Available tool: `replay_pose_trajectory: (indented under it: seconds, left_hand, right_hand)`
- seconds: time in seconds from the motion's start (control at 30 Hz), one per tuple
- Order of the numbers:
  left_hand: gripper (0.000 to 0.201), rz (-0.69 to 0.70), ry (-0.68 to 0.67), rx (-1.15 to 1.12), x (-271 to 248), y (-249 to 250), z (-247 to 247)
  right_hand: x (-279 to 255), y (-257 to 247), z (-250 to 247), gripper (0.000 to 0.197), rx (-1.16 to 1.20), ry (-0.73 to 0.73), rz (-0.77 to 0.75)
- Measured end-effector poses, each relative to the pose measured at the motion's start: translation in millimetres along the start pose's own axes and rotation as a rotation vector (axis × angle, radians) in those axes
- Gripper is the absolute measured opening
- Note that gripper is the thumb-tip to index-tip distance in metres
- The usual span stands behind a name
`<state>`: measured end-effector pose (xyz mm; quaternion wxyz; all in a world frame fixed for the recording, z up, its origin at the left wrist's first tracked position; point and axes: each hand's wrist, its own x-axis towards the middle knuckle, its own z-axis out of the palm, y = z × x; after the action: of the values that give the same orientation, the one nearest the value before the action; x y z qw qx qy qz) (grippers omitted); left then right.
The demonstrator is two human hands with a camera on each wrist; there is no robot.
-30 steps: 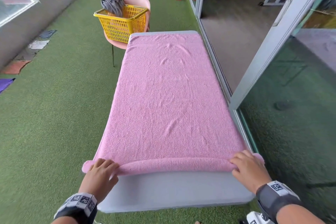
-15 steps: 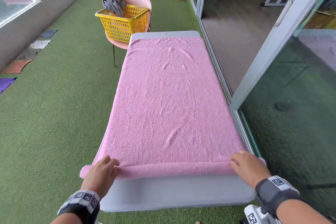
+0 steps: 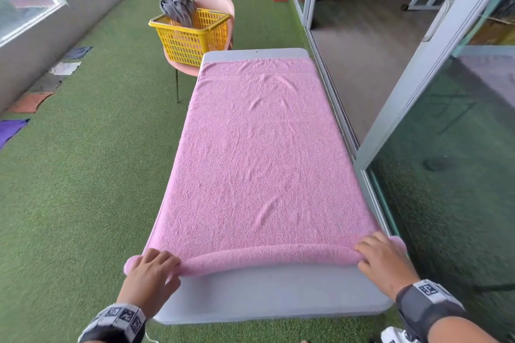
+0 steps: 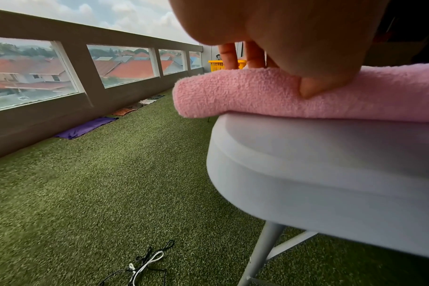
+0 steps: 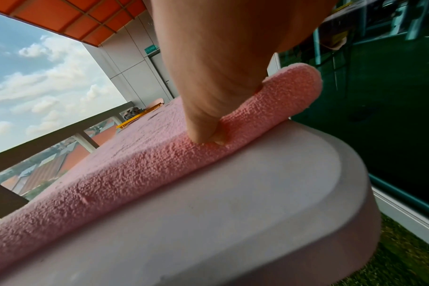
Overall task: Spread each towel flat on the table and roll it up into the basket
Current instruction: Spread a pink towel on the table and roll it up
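Currently both my hands, left hand [image 3: 150, 267] and right hand [image 3: 383, 256], grip started roll of pink towel [image 3: 259, 153] at near desk [image 3: 273, 295] end. Terry soft, limp, light; hold roll ends.

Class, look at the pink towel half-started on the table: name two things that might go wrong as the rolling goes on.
1. The roll's ends overhang the table beyond both the left hand and the right hand, so they may sag and the roll go uneven.
2. Creases in the pink towel ahead may get rolled in, leaving lumps.
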<state>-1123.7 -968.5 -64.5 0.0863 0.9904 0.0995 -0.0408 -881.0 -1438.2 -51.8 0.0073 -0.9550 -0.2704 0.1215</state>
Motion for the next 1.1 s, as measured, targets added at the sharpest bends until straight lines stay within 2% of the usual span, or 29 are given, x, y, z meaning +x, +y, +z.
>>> replay_pose_trajectory:
  seconds: [0.03, 0.17, 0.27, 0.37, 0.43, 0.5, 0.57, 0.63, 0.67, 0.73, 0.8, 0.83, 0.93, 1.03, 1.1]
  left_hand:
    - [0.015, 0.01, 0.007, 0.011, -2.7, 0.2, 1.1]
    - [0.022, -0.011, 0.079, 0.045, -7.6, 2.9, 2.2]
    - [0.027, -0.046, 0.095, 0.054, 1.2, 4.1, -1.0]
    - [0.004, -0.059, 0.138, -0.01, 18.5, 2.0, 0.1]
    - [0.018, -0.101, 0.151, -0.11, 27.6, 0.4, 2.8]
    - [0.019, -0.084, 0.181, -0.146, 32.1, 0.2, 5.0]
    - [0.02, -0.029, 0.178, -0.149, 30.3, 1.5, 5.4]
    - [0.032, 0.008, 0.122, -0.085, 25.8, 1.9, 4.2]
    - [0.042, 0.002, 0.07, -0.052, 22.8, 1.5, 2.3]
    - [0.053, -0.009, 0.003, -0.003, 19.1, 0.7, 0.9]
    - [0.039, -0.008, -0.007, 0.024, 15.8, 1.8, 0.6]
    - [0.027, 0.001, -0.003, 0.029, 13.9, 3.3, 0.7]
    - [0.009, 0.016, 0.019, 0.05, 6.8, 10.1, 0.9]
    - [0.021, -0.021, 0.046, 0.099, 7.2, 14.3, 1.8]
    - [0.028, -0.051, 0.072, 0.123, 12.8, 13.9, 2.3]
  right_hand:
    - [-0.3, -1.9, -3.4, 0.003, -0.019, -0.013, -0.01]
    - [0.1, 2.9, -3.1, 0.032, -0.025, -0.115, 0.022]
    - [5.1, 5.4, -4.0, 0.04, 0.046, -0.136, 0.03]
    - [13.4, 3.9, -7.2, 0.028, 0.073, -0.047, 0.051]
    - [16.3, 0.6, -8.0, 0.016, 0.089, 0.028, 0.063]
    - [15.4, -1.9, -6.9, 0.012, 0.093, 0.053, 0.026]
    - [11.2, -2.2, -3.7, 0.027, 0.076, -0.007, -0.01]
    - [5.8, -2.0, -0.1, 0.046, 0.031, -0.046, -0.019]
    - [3.6, -2.1, 0.6, 0.049, 0.011, -0.055, -0.012]
    - [1.1, -4.5, -0.5, 0.04, 0.009, -0.06, -0.006]
    - [-0.1, -8.7, -3.2, 0.017, -0.022, -0.05, 0.002]
    - [-1.3, -9.8, -6.4, 0.011, -0.041, -0.036, 0.019]
    - [-3.0, -13.1, -13.1, 0.024, -0.079, -0.105, 0.051]
    - [-0.3, -11.9, -17.2, 0.033, -0.059, -0.101, 0.067]
    - [5.3, -10.7, -16.4, 0.031, -0.023, -0.092, 0.1]
